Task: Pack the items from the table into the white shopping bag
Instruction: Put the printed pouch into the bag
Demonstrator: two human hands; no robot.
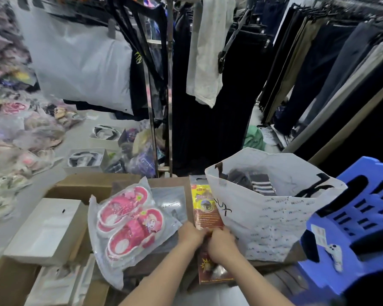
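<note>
Left hand (191, 236) and right hand (221, 241) met knuckle to knuckle over the red-and-yellow packet (205, 208) on the desk (170, 182). Fingers of both curled down onto the packet, apparently gripping it; the hand backs hid the tips. White shopping bag (274, 219) stood open just right of the fingers, a striped dark item (262, 184) inside. Bagged pink shoes (128, 219) lay just left of the fingers.

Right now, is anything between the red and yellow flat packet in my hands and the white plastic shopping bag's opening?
The red and yellow flat packet lies beside the white plastic shopping bag, below its rim, so only the bag's own wall intervenes. The mouth is open, a dark striped garment inside.
</note>
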